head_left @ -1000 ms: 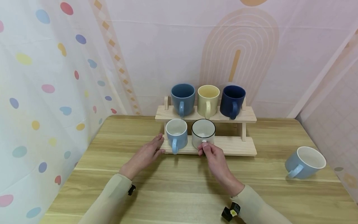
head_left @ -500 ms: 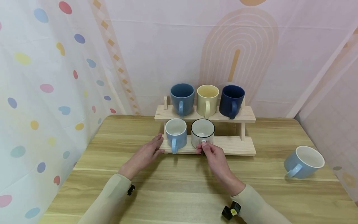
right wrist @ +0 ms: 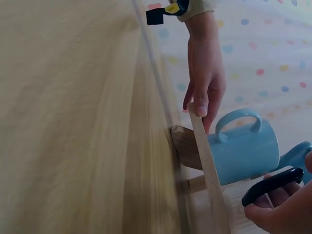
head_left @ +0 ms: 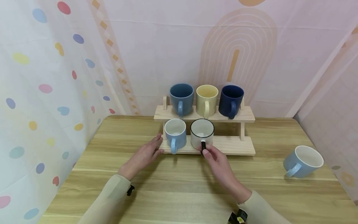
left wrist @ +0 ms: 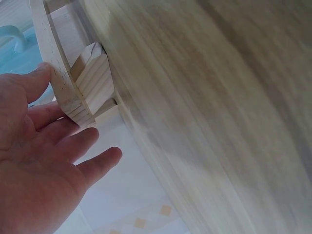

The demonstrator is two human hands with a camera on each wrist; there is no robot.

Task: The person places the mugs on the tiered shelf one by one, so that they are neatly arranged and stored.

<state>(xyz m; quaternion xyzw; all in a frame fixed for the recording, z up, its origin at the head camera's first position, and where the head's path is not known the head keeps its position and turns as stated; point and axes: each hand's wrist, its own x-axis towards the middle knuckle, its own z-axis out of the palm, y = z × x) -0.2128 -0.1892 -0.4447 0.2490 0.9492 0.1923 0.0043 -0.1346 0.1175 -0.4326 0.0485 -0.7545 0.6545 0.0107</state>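
Observation:
A two-tier wooden shelf stands on the table. My left hand holds the left end of its lower board; in the left wrist view the thumb rests against the board's edge, with fingers around the end. On that board sit a light blue mug and, to its right, a white ribbed mug with a black rim. My right hand is at the white mug's black handle, thumb and fingers about its lower part; the right wrist view shows this handle between them.
On the upper board stand a grey-blue mug, a yellow mug and a navy mug. Another light blue mug is on the table at the right. A patterned curtain hangs behind the wooden table.
My right hand has shifted slightly down and right along the white mug's handle, so more of the black handle shows. My left hand and the mugs keep their places.

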